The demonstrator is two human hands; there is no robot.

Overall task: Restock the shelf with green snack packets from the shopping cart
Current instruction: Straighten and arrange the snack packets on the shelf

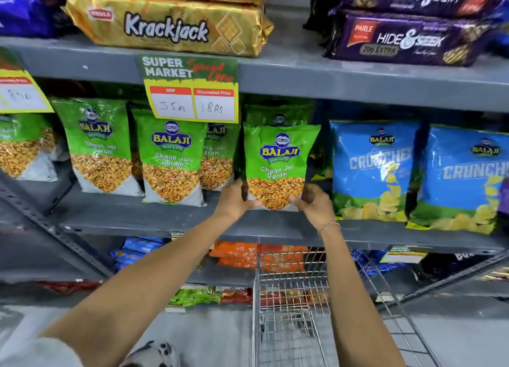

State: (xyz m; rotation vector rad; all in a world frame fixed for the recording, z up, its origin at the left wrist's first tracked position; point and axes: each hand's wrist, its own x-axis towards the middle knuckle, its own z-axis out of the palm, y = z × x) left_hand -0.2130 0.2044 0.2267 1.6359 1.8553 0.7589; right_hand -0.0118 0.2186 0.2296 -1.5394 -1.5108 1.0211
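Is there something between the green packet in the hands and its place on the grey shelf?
Nothing visible: both hands, left hand and right hand, hold the green Balaji snack packet upright at the grey metal shelf.

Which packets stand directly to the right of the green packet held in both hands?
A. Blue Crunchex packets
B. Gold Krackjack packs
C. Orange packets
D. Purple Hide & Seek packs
A: the blue Crunchex packets stand on the same shelf, right of the held green packet.

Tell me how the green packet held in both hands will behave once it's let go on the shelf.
The green packet is a glossy soft pouch, so probably slippery and floppy. Both hands, left and right, pinch its bottom corners, suggesting it's light. Standing upright on a narrow base, it may tip unless leaned on the packet behind.
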